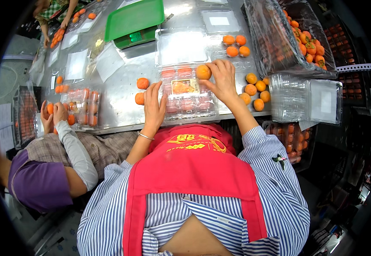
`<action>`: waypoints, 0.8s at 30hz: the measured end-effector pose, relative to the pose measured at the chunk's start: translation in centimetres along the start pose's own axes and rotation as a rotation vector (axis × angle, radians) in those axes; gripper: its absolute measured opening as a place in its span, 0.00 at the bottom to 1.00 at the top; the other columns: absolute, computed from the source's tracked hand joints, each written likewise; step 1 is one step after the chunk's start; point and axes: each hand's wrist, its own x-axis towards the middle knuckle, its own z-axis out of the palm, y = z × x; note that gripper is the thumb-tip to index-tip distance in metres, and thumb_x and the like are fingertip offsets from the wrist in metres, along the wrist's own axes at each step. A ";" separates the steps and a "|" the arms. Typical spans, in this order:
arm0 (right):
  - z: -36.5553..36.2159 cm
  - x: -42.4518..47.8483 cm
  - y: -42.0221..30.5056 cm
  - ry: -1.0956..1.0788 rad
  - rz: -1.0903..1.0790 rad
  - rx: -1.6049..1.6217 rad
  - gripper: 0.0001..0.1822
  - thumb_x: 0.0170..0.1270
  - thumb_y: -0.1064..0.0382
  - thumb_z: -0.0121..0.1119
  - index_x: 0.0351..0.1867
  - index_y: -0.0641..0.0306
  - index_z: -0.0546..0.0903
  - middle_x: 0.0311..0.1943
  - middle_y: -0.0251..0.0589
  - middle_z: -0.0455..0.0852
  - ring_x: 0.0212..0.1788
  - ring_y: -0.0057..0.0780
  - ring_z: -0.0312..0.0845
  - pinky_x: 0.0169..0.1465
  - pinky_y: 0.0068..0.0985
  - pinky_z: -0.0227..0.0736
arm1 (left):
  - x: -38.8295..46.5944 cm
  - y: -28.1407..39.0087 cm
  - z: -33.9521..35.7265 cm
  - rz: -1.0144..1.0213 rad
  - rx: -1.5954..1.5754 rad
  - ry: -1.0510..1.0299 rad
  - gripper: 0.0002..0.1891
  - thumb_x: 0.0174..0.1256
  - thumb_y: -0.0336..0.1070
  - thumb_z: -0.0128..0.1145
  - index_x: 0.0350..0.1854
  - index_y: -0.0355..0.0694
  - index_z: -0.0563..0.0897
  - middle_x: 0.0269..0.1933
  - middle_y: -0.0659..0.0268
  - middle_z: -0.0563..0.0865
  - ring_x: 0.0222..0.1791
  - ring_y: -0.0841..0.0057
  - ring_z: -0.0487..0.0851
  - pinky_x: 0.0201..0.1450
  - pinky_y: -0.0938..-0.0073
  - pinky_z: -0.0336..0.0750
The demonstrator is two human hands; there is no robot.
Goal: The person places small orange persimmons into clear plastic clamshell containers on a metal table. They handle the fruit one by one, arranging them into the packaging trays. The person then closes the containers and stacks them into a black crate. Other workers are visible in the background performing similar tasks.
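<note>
In front of me lies a clear plastic clamshell box of orange fruit with a gold label; a hinged clear flap extends beyond it. My right hand grips a yellow-orange persimmon at the box's upper right corner. My left hand rests against the box's left edge with its fingers slightly apart, holding nothing. Two orange persimmons sit just left of it, one partly behind the fingers. Several yellower persimmons lie loose on the metal table to the right.
A green scale stands at the back. Four persimmons sit in an open clear tray. At right are stacked empty clamshells and a plastic-lined crate of persimmons. A co-worker's hands handle fruit at left; another person's hands are top left.
</note>
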 end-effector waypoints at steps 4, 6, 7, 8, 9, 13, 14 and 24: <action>-0.8 -2.6 2.0 0.125 0.104 0.149 0.29 0.55 0.59 0.77 0.59 0.62 0.83 0.55 0.45 0.80 0.59 0.48 0.73 0.65 0.41 0.68 | -0.1 0.4 0.0 -0.013 -0.006 0.009 0.25 0.75 0.33 0.59 0.72 0.38 0.74 0.67 0.49 0.75 0.69 0.50 0.72 0.73 0.54 0.65; -1.4 -6.5 5.5 0.148 0.232 0.042 0.28 0.56 0.60 0.77 0.59 0.61 0.83 0.56 0.44 0.80 0.59 0.49 0.73 0.63 0.40 0.70 | 0.0 0.9 -0.3 -0.022 -0.006 0.017 0.25 0.74 0.33 0.60 0.72 0.38 0.74 0.68 0.50 0.74 0.69 0.50 0.71 0.73 0.54 0.65; -1.6 -8.8 7.3 0.117 0.305 -0.050 0.28 0.56 0.60 0.77 0.60 0.60 0.83 0.57 0.43 0.80 0.59 0.48 0.73 0.63 0.42 0.70 | 0.1 1.1 -0.4 -0.022 -0.008 0.028 0.25 0.74 0.33 0.61 0.72 0.38 0.74 0.69 0.50 0.74 0.69 0.50 0.71 0.73 0.54 0.66; -2.0 -10.7 8.6 0.087 0.379 -0.141 0.29 0.55 0.60 0.77 0.60 0.59 0.83 0.58 0.43 0.79 0.60 0.48 0.73 0.62 0.43 0.69 | 0.1 1.3 -0.4 -0.021 -0.008 0.038 0.25 0.74 0.32 0.61 0.72 0.38 0.74 0.69 0.51 0.73 0.69 0.50 0.71 0.72 0.54 0.66; -2.5 -11.7 8.8 0.019 0.401 -0.175 0.30 0.55 0.60 0.78 0.60 0.59 0.83 0.58 0.42 0.79 0.60 0.48 0.73 0.62 0.43 0.69 | 0.2 1.4 -0.4 -0.021 -0.007 0.048 0.26 0.73 0.32 0.61 0.72 0.38 0.75 0.69 0.51 0.73 0.69 0.51 0.71 0.72 0.54 0.66; -3.5 -13.3 7.5 -0.199 0.456 -0.344 0.34 0.52 0.60 0.80 0.63 0.57 0.81 0.59 0.41 0.78 0.62 0.45 0.72 0.63 0.43 0.66 | 0.2 1.4 -0.7 0.005 0.075 0.056 0.26 0.72 0.31 0.63 0.71 0.39 0.75 0.69 0.52 0.73 0.69 0.51 0.71 0.72 0.53 0.66; -3.4 -13.3 7.4 -0.207 0.449 -0.380 0.34 0.52 0.60 0.80 0.63 0.57 0.81 0.60 0.41 0.77 0.62 0.44 0.72 0.63 0.42 0.65 | 0.3 1.6 -0.6 0.007 0.085 0.061 0.26 0.72 0.31 0.63 0.71 0.39 0.76 0.69 0.52 0.74 0.69 0.51 0.71 0.72 0.53 0.66; -2.5 -13.7 7.0 -0.202 0.421 -0.417 0.35 0.49 0.61 0.81 0.61 0.56 0.80 0.56 0.42 0.79 0.62 0.44 0.72 0.60 0.42 0.64 | -0.4 2.7 -1.4 0.198 0.097 -0.028 0.27 0.66 0.28 0.64 0.69 0.38 0.77 0.67 0.55 0.78 0.68 0.52 0.73 0.72 0.52 0.66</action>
